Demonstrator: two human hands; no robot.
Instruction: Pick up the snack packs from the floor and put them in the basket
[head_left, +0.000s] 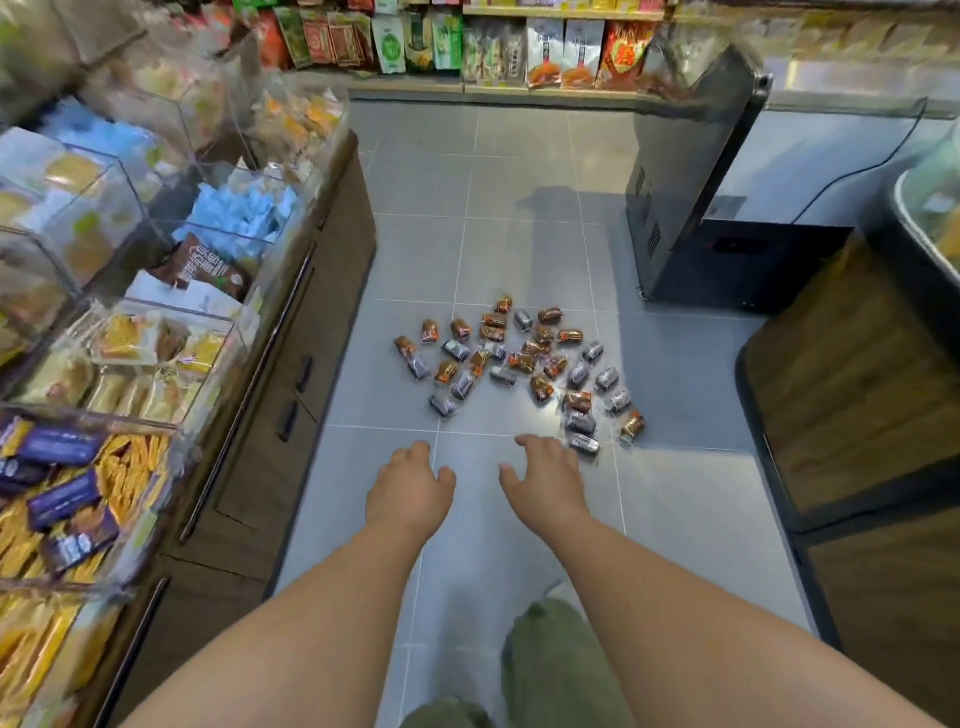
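Several small snack packs (519, 364), some orange-brown and some dark purple, lie scattered on the grey tiled floor (467, 234) in the middle of the aisle. My left hand (410, 486) and my right hand (545, 475) are stretched forward side by side, just short of the nearest packs. Both hands hold nothing and their fingers hang loosely curled, pointing down. The right hand's fingers are close to a purple pack (584, 443) at the near edge of the pile. No basket is in view.
A wooden counter with clear bins of snacks (156, 338) runs along the left. A dark freezer cabinet (727, 208) stands at the right back, a wooden counter (857, 389) at the right. Stocked shelves (519, 47) close the far end. My green trouser leg (550, 660) shows below.
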